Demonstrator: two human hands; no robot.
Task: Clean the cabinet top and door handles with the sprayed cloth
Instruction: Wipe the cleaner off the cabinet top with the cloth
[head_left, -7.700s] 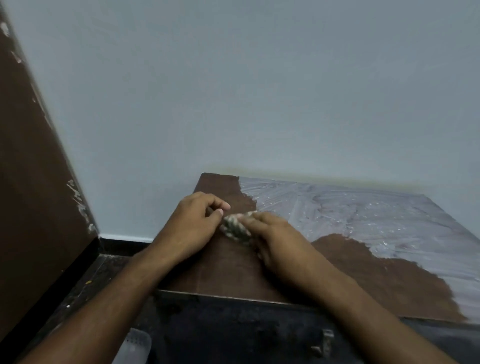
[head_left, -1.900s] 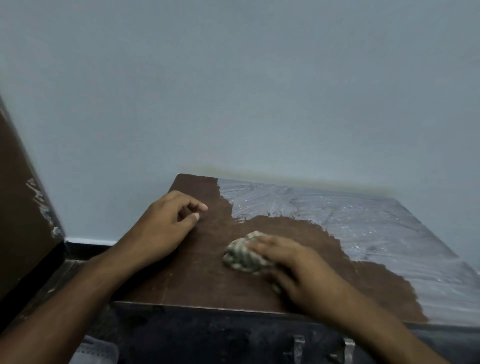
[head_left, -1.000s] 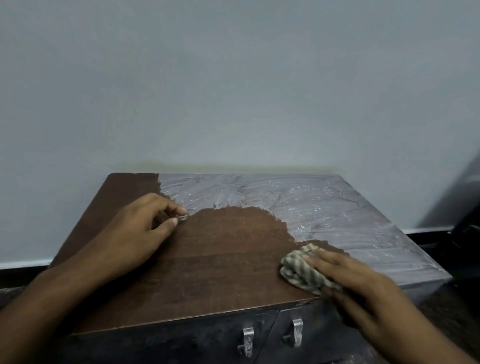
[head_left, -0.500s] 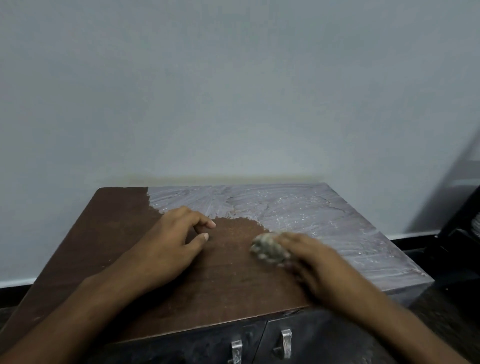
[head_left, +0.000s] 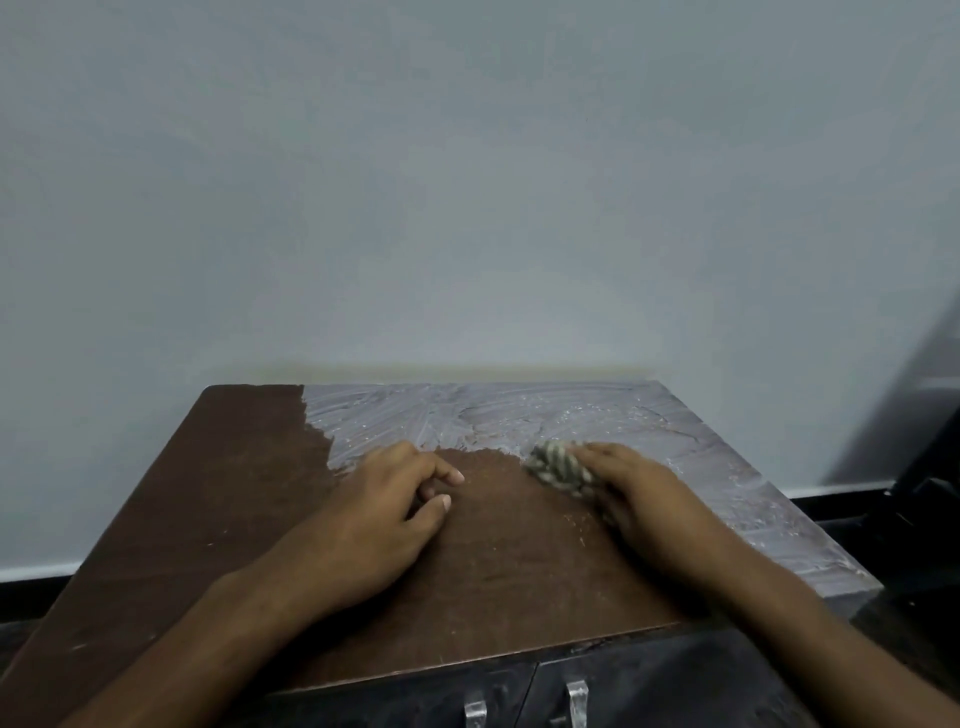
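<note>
Cloth (head_left: 561, 467) bunched under right hand's (head_left: 644, 493) grasping fingers on cabinet top (head_left: 208, 493), well apart from loosely curled, empty left hand (head_left: 384, 514).

Brown cabinet top (head_left: 218, 519) bears cloth (head_left: 561, 470), whitish film (head_left: 519, 415).

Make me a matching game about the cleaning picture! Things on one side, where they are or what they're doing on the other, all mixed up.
Things:
1. cloth
2. left hand
3. door handles
4. white film

States:
A. resting on bare brown wood
B. on the cabinet front, below the top
C. under the right hand
D. covering the back and right of the cabinet top

Pairs: 1-C, 2-A, 3-B, 4-D
</note>
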